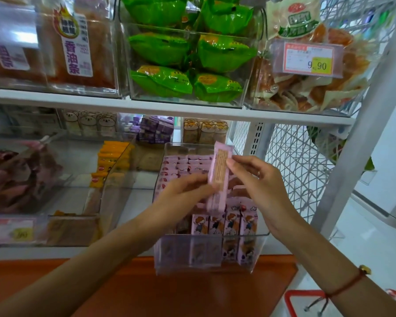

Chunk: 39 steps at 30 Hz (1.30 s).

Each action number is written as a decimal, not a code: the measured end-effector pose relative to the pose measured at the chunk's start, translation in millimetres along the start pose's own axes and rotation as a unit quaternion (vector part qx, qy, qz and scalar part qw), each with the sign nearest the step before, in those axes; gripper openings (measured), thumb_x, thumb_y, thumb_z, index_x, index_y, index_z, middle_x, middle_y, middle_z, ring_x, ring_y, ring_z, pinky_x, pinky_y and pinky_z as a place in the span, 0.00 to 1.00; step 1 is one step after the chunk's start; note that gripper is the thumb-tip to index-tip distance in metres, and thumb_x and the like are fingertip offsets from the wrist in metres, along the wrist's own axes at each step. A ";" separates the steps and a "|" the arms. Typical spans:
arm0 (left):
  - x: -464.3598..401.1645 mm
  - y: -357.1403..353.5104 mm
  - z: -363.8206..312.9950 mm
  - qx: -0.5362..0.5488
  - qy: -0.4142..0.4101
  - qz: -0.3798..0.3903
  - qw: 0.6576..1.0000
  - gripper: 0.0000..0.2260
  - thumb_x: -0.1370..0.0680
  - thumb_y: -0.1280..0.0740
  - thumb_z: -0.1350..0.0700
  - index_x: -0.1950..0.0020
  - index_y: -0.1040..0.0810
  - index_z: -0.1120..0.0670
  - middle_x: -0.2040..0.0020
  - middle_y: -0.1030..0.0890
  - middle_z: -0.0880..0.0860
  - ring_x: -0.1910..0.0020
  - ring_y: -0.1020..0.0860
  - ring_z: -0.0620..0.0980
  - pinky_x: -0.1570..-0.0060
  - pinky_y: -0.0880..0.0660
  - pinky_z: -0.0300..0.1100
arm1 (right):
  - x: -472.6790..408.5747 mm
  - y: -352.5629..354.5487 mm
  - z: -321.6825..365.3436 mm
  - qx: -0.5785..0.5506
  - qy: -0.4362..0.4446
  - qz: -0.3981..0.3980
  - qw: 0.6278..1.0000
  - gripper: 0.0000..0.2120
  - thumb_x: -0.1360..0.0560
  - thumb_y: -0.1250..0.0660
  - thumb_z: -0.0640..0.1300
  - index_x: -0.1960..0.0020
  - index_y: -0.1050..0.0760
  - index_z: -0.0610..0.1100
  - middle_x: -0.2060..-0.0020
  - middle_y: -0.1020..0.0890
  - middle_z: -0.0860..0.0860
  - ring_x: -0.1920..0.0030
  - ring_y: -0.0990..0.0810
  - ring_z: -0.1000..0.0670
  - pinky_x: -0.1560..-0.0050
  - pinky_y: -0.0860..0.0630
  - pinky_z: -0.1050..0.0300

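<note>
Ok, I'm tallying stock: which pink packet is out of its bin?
The pink packet pinched upright between left hand and right hand above the clear bin, printed back showing; the other packets stand in rows inside.

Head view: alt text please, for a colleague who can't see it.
The left hand and right hand hold a pink packet upright above a clear bin of similar pink packets on a shop shelf. Green packets fill a bin on the upper shelf.

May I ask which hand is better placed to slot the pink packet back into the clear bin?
Probably the left hand: it pinches the pink packet lower, nearer the rows in the clear bin, while the right hand pinches only its upper edge.
</note>
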<state>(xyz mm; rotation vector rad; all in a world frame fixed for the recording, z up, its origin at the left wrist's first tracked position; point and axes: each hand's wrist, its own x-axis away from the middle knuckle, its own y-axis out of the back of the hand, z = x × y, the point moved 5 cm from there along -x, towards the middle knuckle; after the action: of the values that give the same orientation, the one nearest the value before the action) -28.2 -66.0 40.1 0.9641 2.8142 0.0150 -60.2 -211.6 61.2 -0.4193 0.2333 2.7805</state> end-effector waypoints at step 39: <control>4.4 18.9 -1.6 0.034 -0.020 -0.179 0.983 0.24 0.31 0.28 0.47 0.37 0.30 0.47 0.43 0.20 0.48 0.50 0.18 0.43 0.52 0.20 0.39 | 12.9 -22.1 -7.2 0.093 -0.016 0.152 0.984 0.36 0.36 0.28 0.56 0.32 0.39 0.56 0.45 0.26 0.63 0.49 0.23 0.66 0.54 0.24 0.69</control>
<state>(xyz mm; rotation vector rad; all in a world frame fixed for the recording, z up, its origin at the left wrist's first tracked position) -20.3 -48.2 42.1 0.4520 2.9209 -0.1448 -62.7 -188.7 47.8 -0.3125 0.5910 3.0211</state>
